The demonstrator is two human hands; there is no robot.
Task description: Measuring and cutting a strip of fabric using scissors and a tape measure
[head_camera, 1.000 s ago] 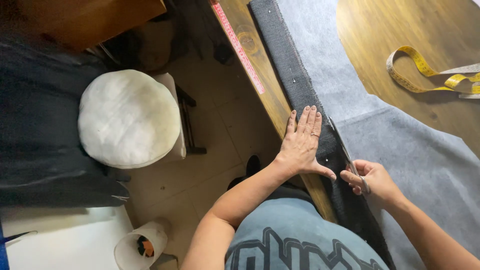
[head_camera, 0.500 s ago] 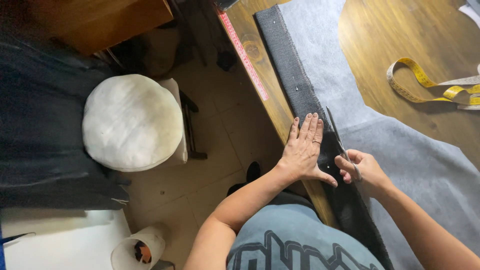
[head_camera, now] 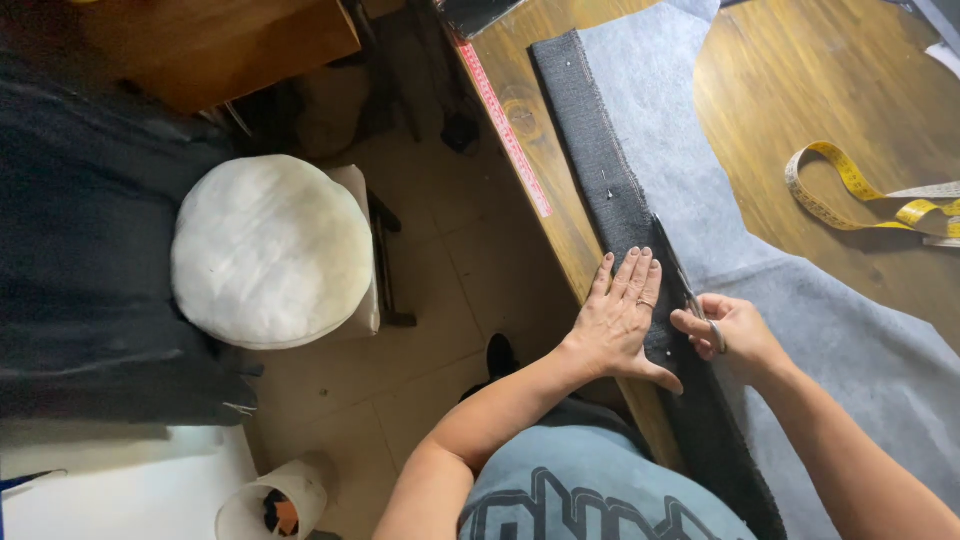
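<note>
A long, narrow strip of dark charcoal woven fabric (head_camera: pixel 610 190) lies along the left edge of the wooden desk (head_camera: pixel 800 90), its long axis running from the far end of that edge down toward the person's body, where it passes beneath both hands and hangs off near the waist. The left hand (head_camera: pixel 622 322) lies flat on the strip with fingers spread and pointing up along its length, pressing the cloth to the desk. The right hand (head_camera: pixel 728 332) sits just beside it, on the side toward the desk's middle, closed round the handles of a pair of metal scissors (head_camera: pixel 690 295); the blades point away from the body, parallel to the strip and along its inner border where it meets a wide sheet of pale grey felt-like fabric (head_camera: pixel 690 130). Whether the blades are open or closed on the cloth is hard to make out, since they are thin and dark against the fabric. A yellow tape measure (head_camera: pixel 850 195) lies coiled well apart near the right edge, and a red-and-white ruler strip (head_camera: pixel 505 130) runs along the desk's left edge.
</note>
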